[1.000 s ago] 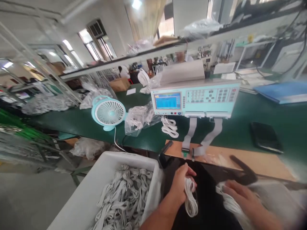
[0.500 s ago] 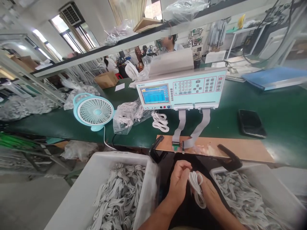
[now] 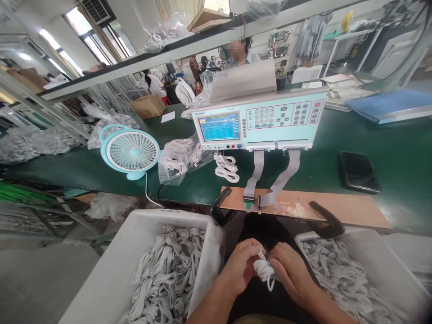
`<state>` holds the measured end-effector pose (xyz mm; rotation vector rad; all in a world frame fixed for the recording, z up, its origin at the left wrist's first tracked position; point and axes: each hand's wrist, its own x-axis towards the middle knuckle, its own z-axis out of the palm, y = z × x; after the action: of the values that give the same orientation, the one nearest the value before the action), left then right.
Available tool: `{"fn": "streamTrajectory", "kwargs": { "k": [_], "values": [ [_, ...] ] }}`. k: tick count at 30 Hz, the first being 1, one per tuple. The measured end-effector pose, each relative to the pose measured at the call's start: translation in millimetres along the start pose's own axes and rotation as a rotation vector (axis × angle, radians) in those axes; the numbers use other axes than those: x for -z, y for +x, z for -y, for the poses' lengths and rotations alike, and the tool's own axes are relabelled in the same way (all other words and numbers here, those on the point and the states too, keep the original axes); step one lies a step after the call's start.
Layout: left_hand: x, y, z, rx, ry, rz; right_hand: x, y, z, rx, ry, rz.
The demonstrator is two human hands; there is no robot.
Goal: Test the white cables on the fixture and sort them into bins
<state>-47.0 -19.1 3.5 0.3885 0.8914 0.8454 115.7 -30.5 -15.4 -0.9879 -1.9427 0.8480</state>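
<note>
A small coiled white cable sits between both my hands, low in the middle of the view. My left hand grips its left side and my right hand closes on its right side. Left of my arms stands a white bin heaped with coiled white cables. A second white bin of the same cables is at my right. Above my hands a wooden board carries a green connector fixture, joined by two grey ribbon cables to a pale blue tester with a lit screen.
On the green bench are a light blue desk fan, a clear bag of cables, a loose cable coil and a black phone. Black clamps hold the board. A person sits behind the tester.
My right hand left the right bin and joined my left hand on the coil. The coil, first hanging from my left hand, is now bunched between both hands. The view shifted right.
</note>
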Motion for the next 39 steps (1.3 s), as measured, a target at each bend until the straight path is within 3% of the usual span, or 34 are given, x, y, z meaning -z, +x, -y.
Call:
{"fn": "streamTrajectory", "kwargs": {
  "k": [3, 6, 10, 13, 18, 24, 29, 35, 39],
  "values": [
    [4.0, 2, 1, -0.026, 0.057, -0.017, -1, 5, 5, -0.274, 0.229, 0.091],
    [7.1, 10, 2, -0.168, 0.239, -0.114, -5, 13, 5, -0.405, 0.354, 0.103],
    [7.0, 30, 2, -0.406, 0.464, -0.298, -15, 31, -8, -0.456, 0.451, -0.126],
    [4.6, 45, 0, -0.46, 0.41, -0.351, -18, 48, -17, -0.522, 0.563, -0.274],
    [4.9, 53, -4, -0.438, 0.321, -0.3, -16, 67, -18, -0.595, 0.685, -0.268],
    [13.3, 52, -5, -0.398, 0.34, -0.248, -14, 69, -19, -0.593, 0.633, -0.298],
    [21.2, 53, -13, -0.39, 0.464, -0.207, -13, 71, -20, -0.627, 0.616, -0.307],
    [31.9, 54, -36, -0.394, 0.76, -0.066, -21, 70, -28, -0.71, 0.793, -0.33],
    [34.2, 62, -37, -0.476, 0.741, -0.121, -24, 69, -32, -0.728, 0.859, -0.349]
  ]
}}
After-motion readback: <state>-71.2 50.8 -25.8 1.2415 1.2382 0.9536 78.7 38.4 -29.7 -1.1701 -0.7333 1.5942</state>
